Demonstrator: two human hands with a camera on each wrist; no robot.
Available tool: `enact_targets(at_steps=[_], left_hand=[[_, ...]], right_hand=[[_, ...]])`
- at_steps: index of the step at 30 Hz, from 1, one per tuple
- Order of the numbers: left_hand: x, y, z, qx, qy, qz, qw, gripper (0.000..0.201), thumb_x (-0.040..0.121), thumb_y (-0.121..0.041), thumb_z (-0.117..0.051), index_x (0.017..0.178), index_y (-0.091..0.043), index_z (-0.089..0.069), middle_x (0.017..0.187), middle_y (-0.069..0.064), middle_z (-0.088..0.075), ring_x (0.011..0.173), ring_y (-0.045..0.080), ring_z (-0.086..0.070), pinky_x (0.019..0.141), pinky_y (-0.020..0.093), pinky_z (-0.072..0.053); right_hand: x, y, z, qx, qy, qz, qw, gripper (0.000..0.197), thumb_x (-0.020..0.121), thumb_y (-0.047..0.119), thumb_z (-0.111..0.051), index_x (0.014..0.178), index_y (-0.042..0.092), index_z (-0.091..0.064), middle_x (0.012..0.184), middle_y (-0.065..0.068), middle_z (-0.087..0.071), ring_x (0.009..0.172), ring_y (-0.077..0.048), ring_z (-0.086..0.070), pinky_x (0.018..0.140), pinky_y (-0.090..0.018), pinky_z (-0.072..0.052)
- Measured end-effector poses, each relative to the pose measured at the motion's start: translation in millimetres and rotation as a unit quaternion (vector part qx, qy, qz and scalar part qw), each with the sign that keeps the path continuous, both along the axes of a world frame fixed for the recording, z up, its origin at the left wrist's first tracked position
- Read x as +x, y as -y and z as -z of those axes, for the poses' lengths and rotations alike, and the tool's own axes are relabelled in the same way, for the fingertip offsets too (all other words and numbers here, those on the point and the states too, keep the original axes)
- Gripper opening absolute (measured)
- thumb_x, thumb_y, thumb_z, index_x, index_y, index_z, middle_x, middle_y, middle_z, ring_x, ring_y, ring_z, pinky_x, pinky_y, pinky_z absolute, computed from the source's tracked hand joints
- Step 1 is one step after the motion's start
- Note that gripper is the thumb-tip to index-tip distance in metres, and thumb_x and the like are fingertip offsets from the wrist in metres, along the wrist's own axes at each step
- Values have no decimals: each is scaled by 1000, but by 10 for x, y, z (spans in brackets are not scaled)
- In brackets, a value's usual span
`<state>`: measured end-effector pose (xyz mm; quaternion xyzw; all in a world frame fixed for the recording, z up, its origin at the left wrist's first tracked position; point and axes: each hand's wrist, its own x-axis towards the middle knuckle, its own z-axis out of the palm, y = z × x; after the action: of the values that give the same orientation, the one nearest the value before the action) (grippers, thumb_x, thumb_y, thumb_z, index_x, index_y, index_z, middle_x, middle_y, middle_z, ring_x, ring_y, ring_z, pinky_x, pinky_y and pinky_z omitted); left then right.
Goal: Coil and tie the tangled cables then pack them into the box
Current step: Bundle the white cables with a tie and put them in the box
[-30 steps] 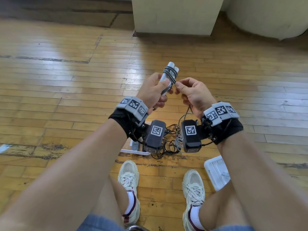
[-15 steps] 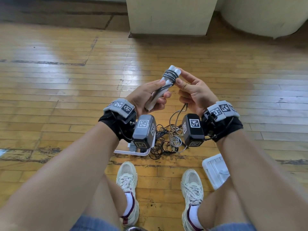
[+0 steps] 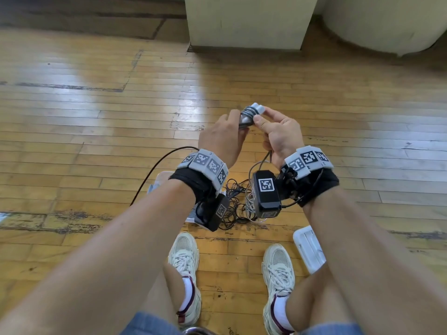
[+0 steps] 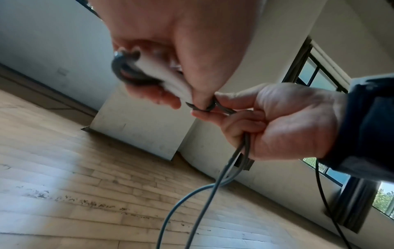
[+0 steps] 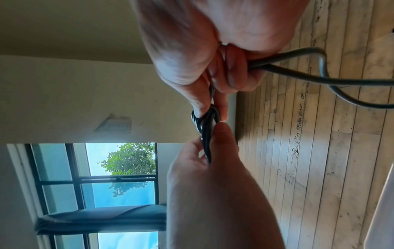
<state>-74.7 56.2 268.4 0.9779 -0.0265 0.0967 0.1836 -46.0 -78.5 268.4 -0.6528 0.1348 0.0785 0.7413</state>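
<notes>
Fingers of both hands now pinch the cable-wrapped white bundle (image 3: pixel 251 113), tilted flatter than before.

box (image 3: pixel 154 187): mostly behind left forearm | lid (image 3: pixel 308 250): partly behind right forearm | cable pile (image 3: pixel 235 201): tangle unreadable

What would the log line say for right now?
left hand: grips white bundle | right hand: pinches grey cable around it | tangle: on floor
</notes>
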Motion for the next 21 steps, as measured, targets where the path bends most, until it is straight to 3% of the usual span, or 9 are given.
enact_targets(at_steps=[4, 6, 9, 13, 16, 19, 21], left_hand=[[32, 4, 12, 16, -3, -5, 1000, 34, 106, -43, -34, 117, -14, -48, 95, 1, -61, 69, 21, -52, 61, 32, -35], [31, 10, 4, 14, -8, -7, 1000, 32, 106, -41, -34, 115, -15, -48, 89, 0, -58, 69, 22, -53, 60, 32, -34], [13, 44, -24, -17, -41, -8, 999, 29, 106, -38, -33, 116, -16, -49, 84, -2, -56, 71, 24, -54, 60, 32, -36], [53, 38, -37, -142, -100, 1, 985, 27, 105, -40, -37, 111, -18, -52, 84, -1, -62, 71, 21, -58, 64, 37, -47], [72, 16, -94, -285, -154, 7, 946, 27, 106, -37, -39, 112, -16, -55, 83, -3, -58, 64, 13, -50, 58, 31, -42], [57, -24, -155, -420, -191, -14, 887, 25, 106, -36, -39, 115, -19, -55, 85, 3, -56, 55, 11, -44, 44, 25, -38], [46, -50, -168, -490, -208, -16, 846, 22, 106, -35, -40, 113, -21, -56, 82, 4, -55, 50, 10, -42, 42, 24, -35]], right_hand=[[-7, 6, -17, -47, -8, -32, 998, 27, 96, 22, -65, 121, 12, -65, 96, -10, -75, 43, -4, -37, 45, -22, -33], [-7, 15, -27, -60, -13, -60, 996, 26, 99, 27, -61, 115, 8, -65, 94, -5, -75, 45, -3, -38, 46, -21, -34], [8, 37, -44, -65, -27, -93, 993, 21, 101, 30, -58, 108, 11, -62, 86, -1, -71, 47, -4, -39, 45, -19, -33], [2, 59, -82, -38, -31, -113, 992, 13, 103, 24, -54, 106, 11, -56, 80, -2, -64, 52, -5, -42, 50, -20, -35], [-11, 89, -119, 11, -17, -124, 992, 7, 104, 14, -51, 107, 8, -53, 74, 0, -58, 57, -7, -45, 56, -22, -37], [-39, 118, -143, 29, 1, -156, 987, 5, 103, 12, -52, 101, 11, -57, 72, 0, -62, 59, -9, -47, 58, -22, -37], [-49, 138, -162, 40, 13, -170, 985, 4, 101, 11, -55, 97, 12, -58, 73, -1, -65, 58, -9, -48, 56, -21, -37]])
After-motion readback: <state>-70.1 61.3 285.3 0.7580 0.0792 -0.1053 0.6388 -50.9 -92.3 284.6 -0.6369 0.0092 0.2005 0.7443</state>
